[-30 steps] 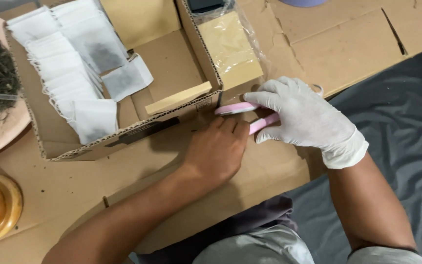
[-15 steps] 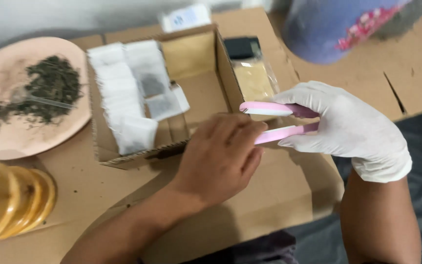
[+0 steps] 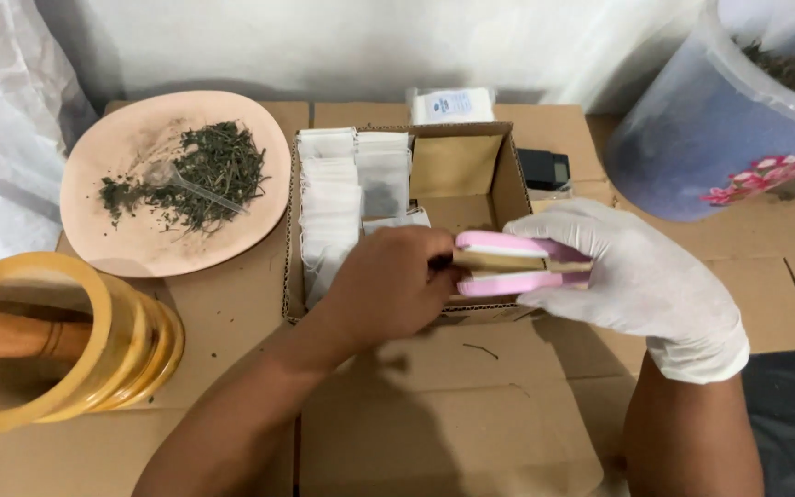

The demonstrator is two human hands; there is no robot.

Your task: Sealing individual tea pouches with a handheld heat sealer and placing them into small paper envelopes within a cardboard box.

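While the white-gloved right hand (image 3: 632, 276) clamps the pink plastic handheld sealer (image 3: 512, 264) over the open cardboard box (image 3: 460, 166), the bare left hand (image 3: 388, 285) has lifted off the desk, grip now pinching something at its mouth.

Right hand (image 3: 641, 281) in a white glove; left hand (image 3: 388, 285) bare. Pink clamp tool (image 3: 517, 264) with a white top strip and a tan slip between its halves. Brown cardboard box (image 3: 499, 184) — rows of white sachets (image 3: 338, 198) inside, one showing dark contents through the paper. Salmon-pink plate (image 3: 135, 248) with dark green dried herb (image 3: 204, 170) and a clear spoon. Yellow-ochre wooden mortar (image 3: 94, 368), brown pestle (image 3: 11, 336). Translucent tub (image 3: 692, 129) tinted blue-purple — pink-red flower pattern low on its side. Small black device (image 3: 545, 168). White packet (image 3: 453, 106) with faint blue print. Tan cardboard sheets (image 3: 453, 433) under all; white wall behind.
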